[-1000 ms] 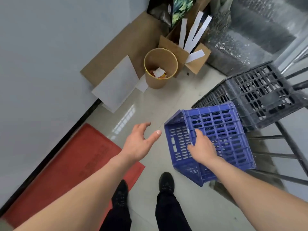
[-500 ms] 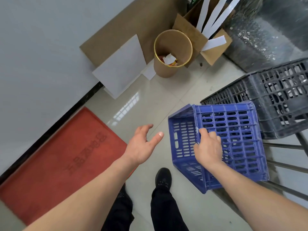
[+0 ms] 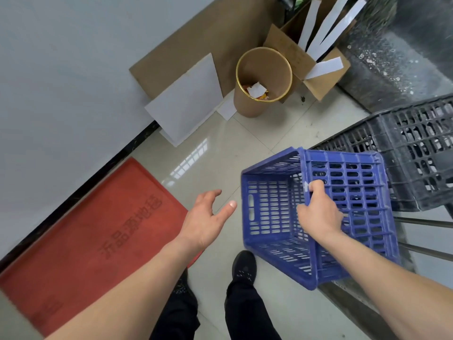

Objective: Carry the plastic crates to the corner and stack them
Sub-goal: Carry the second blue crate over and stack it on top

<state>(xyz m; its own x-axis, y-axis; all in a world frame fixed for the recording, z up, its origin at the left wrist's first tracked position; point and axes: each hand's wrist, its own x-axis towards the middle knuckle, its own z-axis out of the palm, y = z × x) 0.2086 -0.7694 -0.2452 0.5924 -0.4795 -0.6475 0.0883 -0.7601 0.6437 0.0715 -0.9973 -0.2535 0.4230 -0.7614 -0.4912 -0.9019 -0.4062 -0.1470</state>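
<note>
Head view, looking down at a tiled floor [image 3: 215, 153] in a corner by a white wall. The right hand [image 3: 318, 217] grips the blue plastic crate [image 3: 353, 192] by its upper rim edge, fingers [image 3: 315, 186] curled tight over the plastic. The crate is tipped on its side, open mouth facing left toward the left hand, and it is held off the floor, above the person's black shoe [image 3: 244, 267]. The left hand [image 3: 203, 219] is free, palm turned in, fingers spread wide, thumb out, just beside the crate's open side but not touching it. Right behind the blue one sits a larger dark grey plastic crate [image 3: 414, 153]; touching or just apart, cannot tell. A red floor mat [image 3: 98, 236] lies at the left along the wall base. Farther ahead, a brown cylindrical bin [image 3: 262, 82] with a gold rim holds paper scraps. Just beside it is an open cardboard box [image 3: 316, 69] with white strips sticking out. A white board [image 3: 186, 101] and flat cardboard [image 3: 196, 38] lean on the wall.
</note>
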